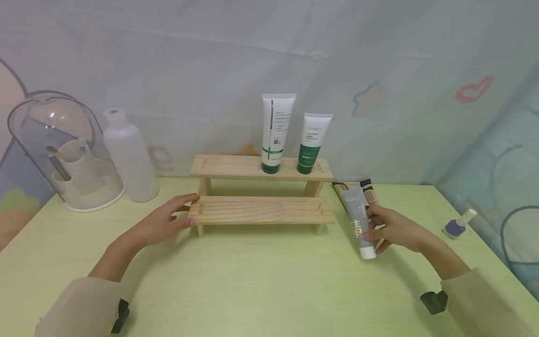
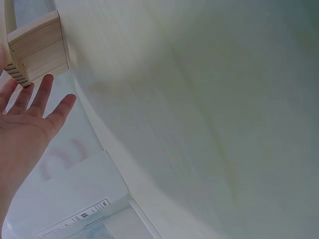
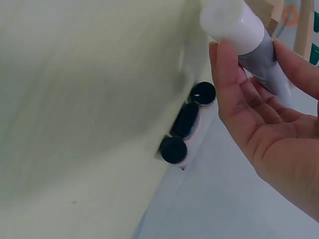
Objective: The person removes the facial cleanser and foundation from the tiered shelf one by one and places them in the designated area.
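My right hand (image 1: 389,229) holds a grey squeeze tube (image 1: 356,213) with a white cap (image 3: 232,22), its cap end tilted down toward me. Thumb and fingers close around the tube's sides. At the left end of a two-step wooden shelf (image 1: 261,209) is my left hand (image 1: 162,222), its fingertips touching the end of the lower step. In the left wrist view its fingers (image 2: 39,102) are spread and fairly straight beside the plank. On the upper step stand a taller white tube (image 1: 278,126) and a shorter white-and-green tube (image 1: 313,138), both on green caps.
Behind the held tube are small beige and black tubes (image 1: 369,192), their black caps (image 3: 173,149) showing in the right wrist view. A purple nail polish bottle (image 1: 455,228) lies tilted at right. A white bottle (image 1: 130,159) and a clear-domed organizer (image 1: 90,173) stand at left.
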### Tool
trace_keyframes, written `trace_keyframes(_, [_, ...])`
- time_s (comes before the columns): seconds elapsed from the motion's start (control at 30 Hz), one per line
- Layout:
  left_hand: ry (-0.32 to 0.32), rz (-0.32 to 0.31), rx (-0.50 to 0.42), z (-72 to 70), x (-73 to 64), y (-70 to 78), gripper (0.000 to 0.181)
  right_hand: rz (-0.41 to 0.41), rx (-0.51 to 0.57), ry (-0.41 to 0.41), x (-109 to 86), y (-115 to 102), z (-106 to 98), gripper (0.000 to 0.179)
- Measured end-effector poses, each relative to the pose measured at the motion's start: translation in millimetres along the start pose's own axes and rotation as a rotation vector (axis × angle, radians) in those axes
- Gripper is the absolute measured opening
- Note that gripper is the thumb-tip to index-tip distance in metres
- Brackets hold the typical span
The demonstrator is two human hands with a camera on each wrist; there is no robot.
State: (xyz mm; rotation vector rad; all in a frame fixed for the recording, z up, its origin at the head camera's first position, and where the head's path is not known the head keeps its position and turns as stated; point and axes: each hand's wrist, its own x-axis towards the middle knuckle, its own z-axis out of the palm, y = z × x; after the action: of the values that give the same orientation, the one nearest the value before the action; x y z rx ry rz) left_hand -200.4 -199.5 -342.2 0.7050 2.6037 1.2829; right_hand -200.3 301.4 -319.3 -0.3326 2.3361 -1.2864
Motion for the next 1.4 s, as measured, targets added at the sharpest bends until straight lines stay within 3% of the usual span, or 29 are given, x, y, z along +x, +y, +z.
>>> trace_keyframes(0.57, [-0.001, -0.012, 0.018, 0.2, 0.9, 1.1, 0.063, 0.083, 0.035, -0.066, -3.5, 7.3, 17.8, 0.049])
trace_keyframes(1.23, [-0.005, -0.009, 0.02, 0.1, 0.9, 1.4, 0.063, 0.093, 0.103, -0.113, -4.2, 13.8, 22.7, 0.04])
trace_keyframes(1.4, [-0.008, -0.011, 0.022, -0.2, 1.3, 1.4, 0.063, 0.1, 0.12, -0.102, -4.9, 15.3, 21.7, 0.047])
